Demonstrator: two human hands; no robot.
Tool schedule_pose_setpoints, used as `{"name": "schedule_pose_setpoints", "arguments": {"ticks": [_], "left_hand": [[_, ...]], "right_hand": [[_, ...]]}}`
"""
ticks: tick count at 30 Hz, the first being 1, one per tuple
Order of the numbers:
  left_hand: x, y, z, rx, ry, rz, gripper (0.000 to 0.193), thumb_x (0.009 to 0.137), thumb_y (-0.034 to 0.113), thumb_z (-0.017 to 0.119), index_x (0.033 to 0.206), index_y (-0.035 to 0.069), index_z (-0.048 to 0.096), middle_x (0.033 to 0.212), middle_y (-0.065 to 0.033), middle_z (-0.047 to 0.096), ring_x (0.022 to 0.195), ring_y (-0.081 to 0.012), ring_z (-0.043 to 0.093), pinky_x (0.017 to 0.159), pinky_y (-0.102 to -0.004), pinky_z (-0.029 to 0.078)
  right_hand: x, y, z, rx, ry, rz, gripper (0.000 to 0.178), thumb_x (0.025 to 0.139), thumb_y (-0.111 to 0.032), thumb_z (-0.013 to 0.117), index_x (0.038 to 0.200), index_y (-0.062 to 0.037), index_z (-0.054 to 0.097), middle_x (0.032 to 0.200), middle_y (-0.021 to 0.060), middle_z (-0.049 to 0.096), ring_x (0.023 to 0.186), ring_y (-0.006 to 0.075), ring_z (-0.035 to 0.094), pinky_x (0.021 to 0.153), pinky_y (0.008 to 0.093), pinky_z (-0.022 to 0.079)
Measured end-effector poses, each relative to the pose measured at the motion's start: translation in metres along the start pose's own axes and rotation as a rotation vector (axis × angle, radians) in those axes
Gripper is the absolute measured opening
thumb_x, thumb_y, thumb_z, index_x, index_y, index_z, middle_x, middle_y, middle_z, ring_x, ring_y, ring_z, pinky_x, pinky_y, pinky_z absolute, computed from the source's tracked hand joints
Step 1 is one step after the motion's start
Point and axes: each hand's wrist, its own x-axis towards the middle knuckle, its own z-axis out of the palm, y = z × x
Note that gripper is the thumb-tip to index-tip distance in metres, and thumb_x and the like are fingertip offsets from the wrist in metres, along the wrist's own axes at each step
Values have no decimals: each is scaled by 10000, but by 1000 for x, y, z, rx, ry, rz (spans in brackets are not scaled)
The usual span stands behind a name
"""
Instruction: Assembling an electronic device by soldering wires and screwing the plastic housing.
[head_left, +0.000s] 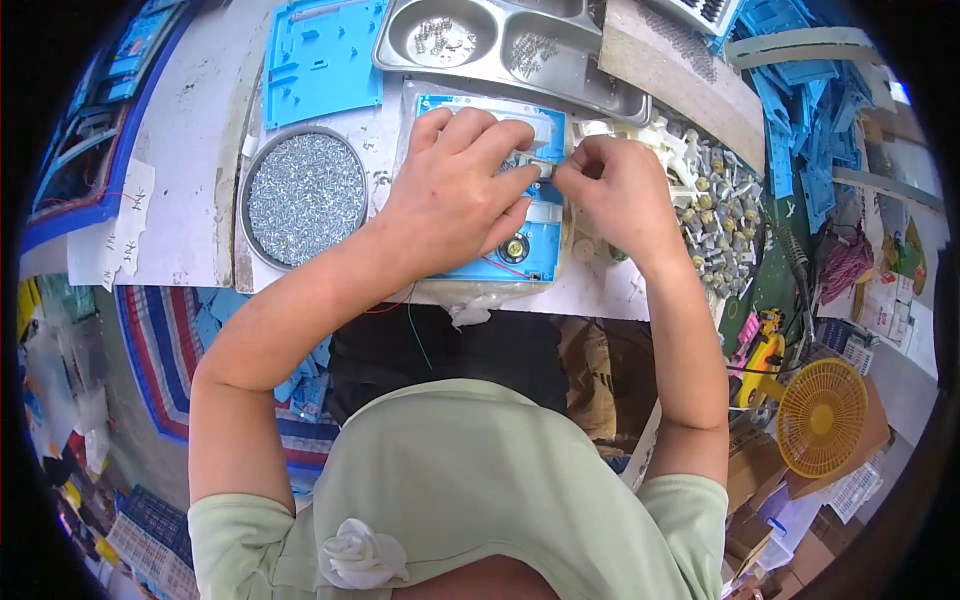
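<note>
A blue plastic casing (543, 236) lies open on the bench in front of me, with white parts and a small round black part with a gold-coloured ring (514, 248) inside. My left hand (450, 185) rests palm down over it, fingers bent and gripping the casing, covering much of its left side. At the casing's right edge, my right hand (625, 195) has thumb and forefinger pinched together beside a small white piece (546, 170). Whatever sits between those fingertips is hidden. A thin red wire (500, 266) runs along the casing's lower part.
Left of the casing stands a round tray of small silver screws (305, 198). Behind are a blue panel (325, 65) and a metal compartment tray (440, 72) holding small metal parts. Small motors with white fittings (715, 215) are heaped at right. A yellow fan (822, 417) stands lower right.
</note>
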Motion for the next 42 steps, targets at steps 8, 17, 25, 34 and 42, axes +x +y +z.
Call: {"name": "schedule_pose_setpoints", "arguments": {"ticks": [8,17,25,34,42], "left_hand": [[-2,-1,1,16,-6,4,303,735,184,764,1033,137,738,1212,-59,612,1144,-289,555,1012,-479,374],[1,-6,3,-121,111,-73,298,709,125,793,988,124,690,1122,-41,606,977,-258,568,884,-433,421],[-1,-10,3,-161,118,-109,287,728,115,815,971,114,664,1109,-45,596,953,-266,571,854,-425,425],[15,-13,3,-130,54,-113,235,784,127,795,937,82,623,1115,-82,602,884,-289,640,802,-420,474],[37,-18,0,-145,-72,-162,251,797,69,791,941,15,593,1068,-132,597,859,-347,641,726,-410,522]], "right_hand": [[-2,-20,16,-708,98,-327,171,833,-205,687,797,-46,739,877,159,747,751,347,717,740,442,594],[24,24,-12,326,-377,94,260,877,-217,787,775,4,697,680,44,669,588,123,615,564,293,503],[15,21,-5,465,-277,131,267,892,-215,787,797,13,686,680,32,658,575,90,594,549,244,492],[0,22,15,156,21,-210,269,863,-253,783,987,-48,662,644,76,644,549,169,606,538,310,464],[-4,23,19,154,97,-188,296,920,-263,714,1104,-44,640,770,182,681,703,344,673,675,426,525]]}}
